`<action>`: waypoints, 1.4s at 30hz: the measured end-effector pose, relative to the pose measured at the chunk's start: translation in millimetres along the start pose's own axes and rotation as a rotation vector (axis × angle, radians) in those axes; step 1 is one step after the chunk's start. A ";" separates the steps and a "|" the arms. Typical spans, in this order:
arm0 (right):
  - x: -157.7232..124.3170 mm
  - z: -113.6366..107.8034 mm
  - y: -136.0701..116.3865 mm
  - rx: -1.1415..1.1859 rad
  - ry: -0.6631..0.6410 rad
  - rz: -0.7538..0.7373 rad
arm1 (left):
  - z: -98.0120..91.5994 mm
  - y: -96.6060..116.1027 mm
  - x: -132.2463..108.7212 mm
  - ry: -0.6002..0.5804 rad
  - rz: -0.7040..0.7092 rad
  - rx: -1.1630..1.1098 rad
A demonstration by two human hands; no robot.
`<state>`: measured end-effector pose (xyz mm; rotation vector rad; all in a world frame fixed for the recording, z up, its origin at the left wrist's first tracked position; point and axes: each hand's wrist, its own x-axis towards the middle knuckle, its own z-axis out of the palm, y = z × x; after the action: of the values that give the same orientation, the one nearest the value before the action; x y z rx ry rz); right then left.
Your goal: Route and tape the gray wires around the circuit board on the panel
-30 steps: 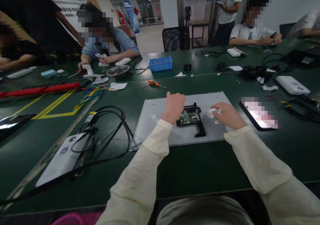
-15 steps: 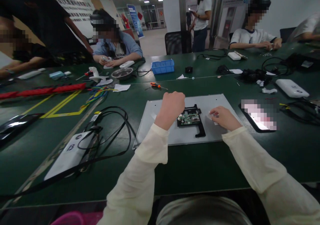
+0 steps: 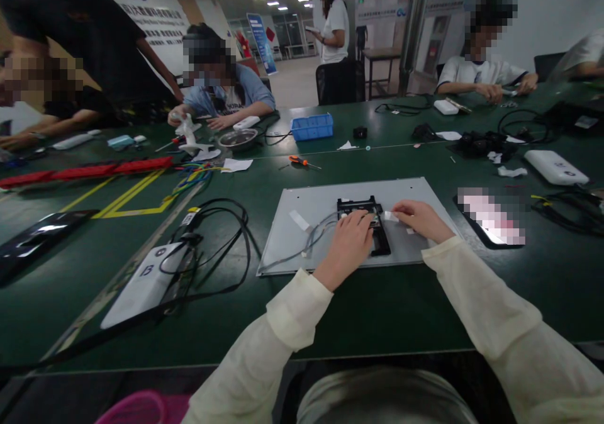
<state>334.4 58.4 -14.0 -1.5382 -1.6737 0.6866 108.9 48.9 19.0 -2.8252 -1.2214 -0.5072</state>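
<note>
My left hand [image 3: 348, 240] lies over the green circuit board [image 3: 377, 220], its fingers stretched out and covering most of it. Around the board is a black bracket [image 3: 381, 243], set on a flat grey-white panel [image 3: 410, 192]. My right hand [image 3: 421, 219] is closed in a pinch on a small whitish piece of tape [image 3: 390, 216], just right of the bracket. Grey wires [image 3: 311, 238] curve over the panel from beneath my left hand. A white strip [image 3: 299, 220] lies on the panel's left part.
A phone [image 3: 491, 219] lies right of the panel. To the left are a white power bank [image 3: 141, 282] and looped black cables [image 3: 245, 241]. Beyond the panel are an orange screwdriver [image 3: 304, 161], a blue basket [image 3: 311, 127] and a metal bowl [image 3: 238, 138]. Other people sit across the green table.
My left hand has come down from above the panel onto the board, its fist opening out. The wires and white strip now show. My right hand has shifted slightly, still pinching.
</note>
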 end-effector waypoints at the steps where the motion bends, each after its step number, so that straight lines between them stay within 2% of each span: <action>1: 0.2 1.0 -1.2 0.033 -0.018 0.013 | 3.6 0.4 -0.5 0.007 0.014 -0.012; 4: 0.3 4.9 -4.2 0.058 -0.057 0.024 | 8.2 0.7 -0.3 0.010 0.059 -0.029; 9: 0.2 13.4 -2.6 0.003 -0.014 -0.078 | 8.8 2.4 -1.0 -0.004 0.086 -0.004; 18: -1.2 24.4 -2.1 -0.128 0.010 -0.134 | 12.8 6.6 0.0 -0.028 0.117 0.091; 26: -2.9 24.7 -3.6 -0.245 0.073 -0.212 | 7.5 6.6 0.1 -0.036 0.152 0.131; 33: -8.2 24.5 -13.6 -0.243 -0.013 -0.236 | 5.8 9.2 -2.6 -0.050 0.131 0.131; 39: -10.2 23.3 -19.7 -0.236 0.103 -0.265 | -9.2 8.6 -4.1 0.012 0.104 0.037; 42: -12.9 24.2 -26.6 -0.234 0.126 -0.309 | -26.8 -5.4 -2.0 0.052 0.038 0.000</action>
<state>299.2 44.5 -8.8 -1.4013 -1.8906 0.2342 96.2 47.3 43.2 -2.8106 -1.1563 -0.5753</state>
